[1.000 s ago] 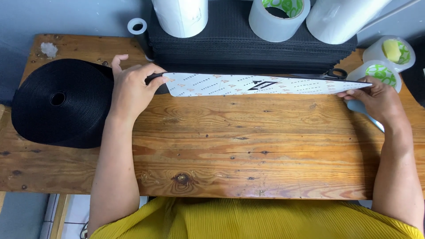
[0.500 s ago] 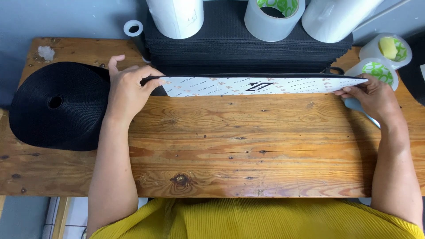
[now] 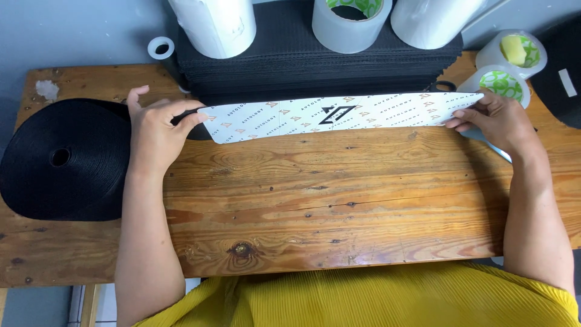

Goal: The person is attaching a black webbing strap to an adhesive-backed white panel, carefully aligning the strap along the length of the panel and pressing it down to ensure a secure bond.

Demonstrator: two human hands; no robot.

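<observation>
Long white printed sheet [image 3: 339, 115] with small orange marks, pinched by left hand [image 3: 158, 134] and right hand [image 3: 497, 121].

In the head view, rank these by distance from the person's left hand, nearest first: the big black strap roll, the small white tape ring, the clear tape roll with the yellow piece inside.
From the left hand:
1. Big black strap roll, directly beside it at the table's left end.
2. Small white tape ring, above it, past the table's back edge.
3. Clear tape roll with the yellow piece, far right corner.
</observation>
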